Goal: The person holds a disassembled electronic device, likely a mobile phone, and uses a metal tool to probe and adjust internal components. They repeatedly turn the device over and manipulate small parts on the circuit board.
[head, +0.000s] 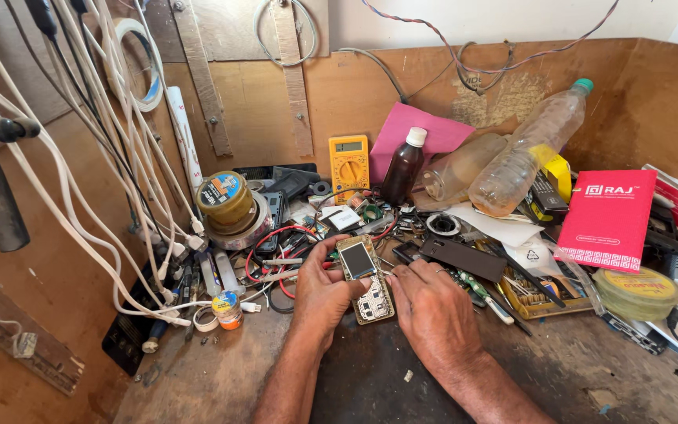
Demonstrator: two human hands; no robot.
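An opened mobile phone with a small dark screen and a bare keypad board lies on the dark work mat at the middle of the bench. My left hand grips its left edge, the thumb resting by the screen. My right hand lies against the phone's right side with the fingertips touching its edge near the keypad. A black phone cover lies just right of my right hand.
A yellow multimeter, a dark brown bottle and two clear plastic bottles stand at the back. Tape rolls, white cables and red wires crowd the left. A red booklet and a round tin lie right.
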